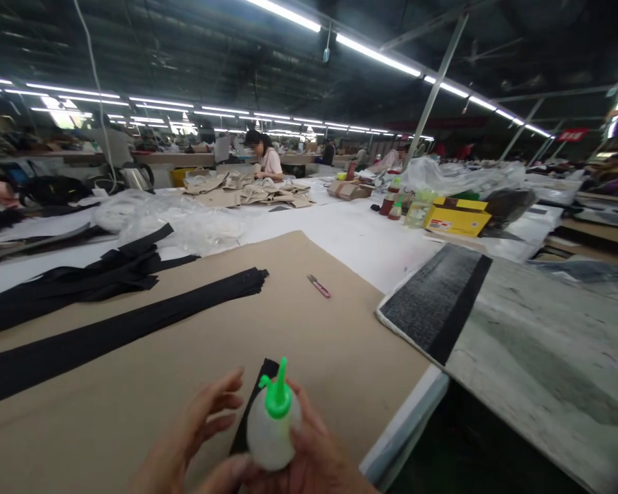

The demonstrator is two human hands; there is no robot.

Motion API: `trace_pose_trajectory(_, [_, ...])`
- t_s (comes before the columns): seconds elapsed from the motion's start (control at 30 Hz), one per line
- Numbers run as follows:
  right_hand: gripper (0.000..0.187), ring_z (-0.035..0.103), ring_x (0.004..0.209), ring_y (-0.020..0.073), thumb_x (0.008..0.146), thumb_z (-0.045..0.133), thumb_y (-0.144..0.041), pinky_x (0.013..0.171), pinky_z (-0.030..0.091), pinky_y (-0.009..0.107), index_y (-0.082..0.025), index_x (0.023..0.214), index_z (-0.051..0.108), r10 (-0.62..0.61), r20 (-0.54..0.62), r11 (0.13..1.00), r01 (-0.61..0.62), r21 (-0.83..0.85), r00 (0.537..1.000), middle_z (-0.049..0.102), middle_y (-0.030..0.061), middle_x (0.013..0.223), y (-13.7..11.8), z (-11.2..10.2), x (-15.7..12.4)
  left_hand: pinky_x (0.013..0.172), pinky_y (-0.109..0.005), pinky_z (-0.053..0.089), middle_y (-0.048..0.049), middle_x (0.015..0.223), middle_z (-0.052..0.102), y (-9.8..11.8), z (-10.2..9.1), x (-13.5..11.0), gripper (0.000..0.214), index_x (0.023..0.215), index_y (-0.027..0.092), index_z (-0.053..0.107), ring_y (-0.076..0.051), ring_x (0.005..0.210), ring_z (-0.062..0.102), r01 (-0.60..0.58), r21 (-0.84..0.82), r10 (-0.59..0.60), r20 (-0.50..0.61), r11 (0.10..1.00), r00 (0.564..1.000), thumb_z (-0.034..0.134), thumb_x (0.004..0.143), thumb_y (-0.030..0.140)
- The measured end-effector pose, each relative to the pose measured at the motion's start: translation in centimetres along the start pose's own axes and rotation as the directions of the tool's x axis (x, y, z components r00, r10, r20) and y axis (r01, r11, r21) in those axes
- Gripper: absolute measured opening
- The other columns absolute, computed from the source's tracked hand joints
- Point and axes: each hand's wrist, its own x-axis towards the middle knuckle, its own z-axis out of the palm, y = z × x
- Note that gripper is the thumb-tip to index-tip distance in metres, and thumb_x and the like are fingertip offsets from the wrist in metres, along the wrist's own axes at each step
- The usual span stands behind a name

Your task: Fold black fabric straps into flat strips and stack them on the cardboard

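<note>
A whitish squeeze bottle with a green nozzle cap stands upright in my right hand, whose fingers wrap round its right side. On the other side, my left hand has its fingers apart, with the thumb near or against the bottle's base; whether it touches, I cannot tell. Partly hidden behind the bottle lies a short black fabric strip on the brown board. Farther off on the board rests a pair of pink-handled thread snips.
Long black strips cover the board's left. A pressing pad carries a dark grey textile piece at right. Beyond are a yellow box, small bottles, clear plastic and brown cut pieces, where a person works.
</note>
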Motion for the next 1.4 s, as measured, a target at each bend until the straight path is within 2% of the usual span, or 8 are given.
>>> trace_pose_trajectory(0.1, [0.066, 0.064, 0.078, 0.0186, 0.077, 0.066, -0.051, 0.068, 0.048, 0.033, -0.025, 0.128, 0.033, -0.090, -0.082, 0.996, 0.088, -0.033, 0.993, 0.061, 0.0064, 0.102, -3.2, -1.3, -2.2, 0.089, -0.044, 0.048, -0.0093, 0.112, 0.061, -0.1, 1.0, 1.6, 0.054, 0.111, 0.023, 0.056, -0.028, 0.105, 0.057, 0.210, 0.213, -0.220, 0.027, 0.954, 0.975, 0.059, 0.069, 0.056])
trace_pose_trajectory(0.2, [0.055, 0.063, 0.076, 0.0186, 0.083, 0.059, -0.051, 0.069, 0.049, 0.034, -0.021, 0.126, 0.040, -0.167, -0.144, 0.985, 0.158, -0.069, 0.975, 0.060, 0.0098, 0.107, -5.2, -2.3, -3.6, 0.088, -0.044, 0.045, -0.0086, 0.100, 0.061, 0.2, 2.8, 2.1, 0.036, 0.095, 0.020, 0.057, -0.028, 0.100, 0.056, 0.175, 0.469, -0.227, 0.058, 0.866, 0.972, 0.059, 0.071, 0.045])
trace_pose_trajectory(0.33, [0.051, 0.063, 0.086, 0.0235, 0.087, 0.054, -0.050, 0.077, 0.050, 0.043, -0.021, 0.127, 0.042, -0.176, -0.138, 0.983, 0.165, -0.086, 0.975, 0.058, 0.0118, 0.114, -6.3, -3.1, -4.4, 0.079, -0.039, 0.046, -0.0054, 0.087, 0.057, 1.0, 5.1, 1.8, 0.006, 0.076, 0.022, 0.053, -0.023, 0.086, 0.056, 0.080, 0.618, -0.135, 0.042, 0.782, 0.990, 0.048, 0.077, 0.025])
trace_pose_trajectory(0.43, [0.052, 0.060, 0.095, 0.0268, 0.086, 0.057, -0.046, 0.078, 0.050, 0.046, -0.023, 0.129, 0.039, -0.186, -0.127, 0.979, 0.174, -0.103, 0.974, 0.056, 0.0113, 0.116, -6.6, -3.5, -4.8, 0.083, -0.036, 0.046, -0.0068, 0.098, 0.059, 0.6, 6.4, 0.5, 0.016, 0.084, 0.023, 0.054, -0.022, 0.093, 0.057, -0.052, 0.661, 0.033, 0.041, 0.749, 0.999, 0.040, 0.080, 0.015])
trace_pose_trajectory(0.6, [0.047, 0.060, 0.089, 0.0232, 0.087, 0.055, -0.041, 0.069, 0.051, 0.037, -0.025, 0.128, 0.039, -0.207, -0.138, 0.969, 0.183, -0.165, 0.969, 0.055, 0.0090, 0.113, -7.6, -3.9, -5.8, 0.086, -0.035, 0.049, -0.0060, 0.119, 0.061, -1.6, 8.2, -2.4, 0.026, 0.107, 0.029, 0.058, -0.025, 0.106, 0.059, -0.399, 0.697, 0.327, 0.243, 0.596, 0.913, 0.054, 0.081, 0.034])
trace_pose_trajectory(0.87, [0.047, 0.060, 0.091, 0.0249, 0.088, 0.053, -0.039, 0.073, 0.050, 0.042, -0.025, 0.130, 0.037, -0.163, -0.167, 0.972, 0.130, -0.195, 0.972, 0.054, 0.0109, 0.117, -9.1, -4.4, -8.0, 0.085, -0.040, 0.044, -0.0079, 0.103, 0.062, 1.6, 9.5, -1.8, 0.029, 0.107, 0.024, 0.057, -0.026, 0.099, 0.056, -0.119, 0.659, 0.049, 0.124, 0.743, 0.991, 0.044, 0.087, 0.041])
trace_pose_trajectory(1.03, [0.056, 0.059, 0.082, 0.0214, 0.079, 0.064, -0.041, 0.067, 0.052, 0.037, -0.026, 0.128, 0.042, -0.235, -0.232, 0.955, 0.179, -0.236, 0.944, 0.058, 0.0057, 0.101, -8.9, -5.2, -8.7, 0.079, -0.037, 0.038, -0.0062, 0.091, 0.061, 4.2, 10.6, -0.5, 0.015, 0.089, 0.022, 0.057, -0.026, 0.092, 0.053, 0.017, 0.632, -0.177, 0.190, 0.775, 0.966, 0.046, 0.081, 0.026])
trace_pose_trajectory(1.4, [0.042, 0.058, 0.083, 0.0209, 0.079, 0.064, -0.042, 0.066, 0.053, 0.035, -0.021, 0.114, 0.053, -0.181, -0.242, 0.976, 0.143, -0.166, 0.953, 0.059, 0.0061, 0.099, -8.1, -4.3, -8.1, 0.063, -0.030, 0.033, 0.0002, 0.068, 0.051, 4.6, 9.4, -1.3, 0.014, 0.068, 0.023, 0.044, -0.017, 0.066, 0.049, 0.185, 0.304, -0.232, 0.124, 0.934, 0.965, 0.043, 0.081, 0.029])
